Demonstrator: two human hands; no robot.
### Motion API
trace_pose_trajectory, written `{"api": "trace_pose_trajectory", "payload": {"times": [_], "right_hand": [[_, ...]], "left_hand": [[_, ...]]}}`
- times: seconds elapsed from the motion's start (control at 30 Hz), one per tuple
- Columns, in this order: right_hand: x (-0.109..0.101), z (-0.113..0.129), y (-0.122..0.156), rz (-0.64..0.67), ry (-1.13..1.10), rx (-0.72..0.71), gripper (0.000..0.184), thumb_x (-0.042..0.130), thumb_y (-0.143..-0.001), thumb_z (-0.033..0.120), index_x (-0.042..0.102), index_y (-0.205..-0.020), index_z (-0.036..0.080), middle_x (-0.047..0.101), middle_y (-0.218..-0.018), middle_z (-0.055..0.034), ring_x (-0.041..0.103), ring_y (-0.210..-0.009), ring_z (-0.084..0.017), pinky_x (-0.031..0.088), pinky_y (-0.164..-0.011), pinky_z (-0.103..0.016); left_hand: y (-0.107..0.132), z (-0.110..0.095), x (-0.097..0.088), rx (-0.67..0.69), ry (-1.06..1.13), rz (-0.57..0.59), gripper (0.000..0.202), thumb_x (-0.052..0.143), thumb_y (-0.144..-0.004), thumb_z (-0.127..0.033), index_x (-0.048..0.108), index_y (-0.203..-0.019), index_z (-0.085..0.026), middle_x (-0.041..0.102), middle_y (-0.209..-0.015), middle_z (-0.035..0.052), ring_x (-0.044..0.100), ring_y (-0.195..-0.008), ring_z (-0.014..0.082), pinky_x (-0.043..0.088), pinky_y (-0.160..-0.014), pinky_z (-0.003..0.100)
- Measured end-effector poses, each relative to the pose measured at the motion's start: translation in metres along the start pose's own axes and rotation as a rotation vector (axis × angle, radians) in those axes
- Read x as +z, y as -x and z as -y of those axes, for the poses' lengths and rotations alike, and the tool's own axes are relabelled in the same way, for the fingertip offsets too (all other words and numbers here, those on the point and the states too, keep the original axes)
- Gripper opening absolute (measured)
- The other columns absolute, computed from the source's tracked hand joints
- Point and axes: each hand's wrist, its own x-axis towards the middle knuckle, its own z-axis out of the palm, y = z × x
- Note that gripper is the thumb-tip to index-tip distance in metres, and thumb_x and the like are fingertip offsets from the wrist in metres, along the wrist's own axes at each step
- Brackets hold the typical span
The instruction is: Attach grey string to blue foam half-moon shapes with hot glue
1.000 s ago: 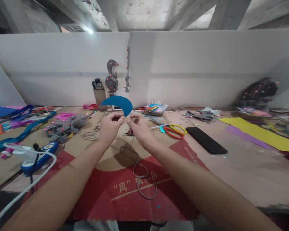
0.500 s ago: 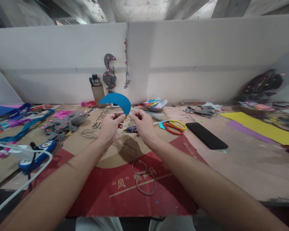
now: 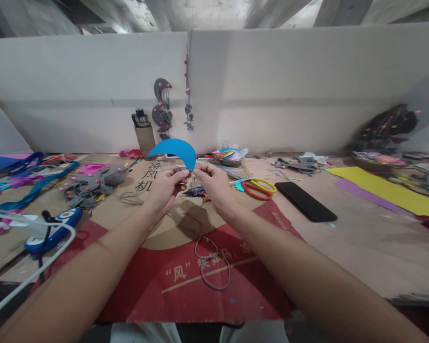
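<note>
Above the cluttered desk, at frame centre, your left hand pinches the lower tip of the blue crescent, your right hand closing fingertips just beside it; so slight a hold may let it twist loose.

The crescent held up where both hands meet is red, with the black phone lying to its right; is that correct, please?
Not quite: in the head view the crescent is blue, not red. The left hand and right hand do meet at its lower tip, and the black phone lies to its right.
</note>
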Motion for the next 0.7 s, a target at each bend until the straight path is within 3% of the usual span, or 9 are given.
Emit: {"api": "trace_pose_trajectory", "payload": {"times": [0.1, 0.2, 0.4, 0.57, 0.7], "right_hand": [[-0.001, -0.002, -0.001, 0.003, -0.024, 0.015, 0.02, 0.059, -0.07, 0.036, 0.06, -0.074, 0.016, 0.056, -0.066, 0.0024, 0.045, -0.06, -0.01, 0.036, -0.062, -0.025], [-0.001, 0.001, 0.001, 0.001, -0.034, 0.04, 0.019, 0.059, -0.069, 0.035, 0.058, -0.07, 0.016, 0.053, -0.063, 0.0039, 0.043, -0.058, -0.009, 0.035, -0.059, -0.024], [0.001, 0.01, 0.007, -0.011, -0.042, 0.032, 0.018, 0.058, -0.07, 0.033, 0.057, -0.069, 0.015, 0.054, -0.065, 0.0035, 0.045, -0.06, -0.009, 0.035, -0.06, -0.024], [-0.001, 0.013, 0.009, -0.007, 0.109, -0.022, 0.019, 0.054, -0.074, 0.033, 0.06, -0.073, 0.015, 0.056, -0.064, 0.0017, 0.047, -0.06, -0.011, 0.037, -0.06, -0.025], [-0.001, 0.012, 0.013, 0.035, 0.269, -0.139, 0.019, 0.049, -0.079, 0.029, 0.063, -0.078, 0.017, 0.063, -0.075, -0.0014, 0.054, -0.071, -0.014, 0.04, -0.067, -0.027]], "left_hand": [[-0.001, 0.001, -0.001, -0.042, 0.023, 0.038, 0.02, 0.075, -0.061, -0.023, 0.062, -0.07, -0.011, 0.054, -0.062, -0.0013, 0.047, -0.055, 0.005, 0.037, -0.049, 0.017], [-0.003, 0.004, -0.003, -0.043, 0.012, 0.006, 0.023, 0.077, -0.06, -0.024, 0.061, -0.072, -0.012, 0.058, -0.066, -0.0006, 0.049, -0.054, 0.0048, 0.04, -0.052, 0.017], [0.0, 0.007, -0.003, 0.151, -0.266, -0.047, 0.022, 0.07, -0.069, -0.03, 0.066, -0.083, -0.013, 0.065, -0.071, 0.0036, 0.057, -0.062, 0.0088, 0.043, -0.055, 0.019], [0.006, 0.0, 0.002, 0.233, -0.526, -0.04, 0.022, 0.071, -0.067, -0.028, 0.067, -0.085, -0.015, 0.068, -0.072, 0.0047, 0.06, -0.059, 0.0116, 0.042, -0.049, 0.02], [0.007, 0.0, 0.001, 0.221, -0.568, -0.103, 0.019, 0.067, -0.07, -0.03, 0.066, -0.08, -0.014, 0.067, -0.067, 0.0047, 0.06, -0.051, 0.0116, 0.038, -0.04, 0.02]]}}
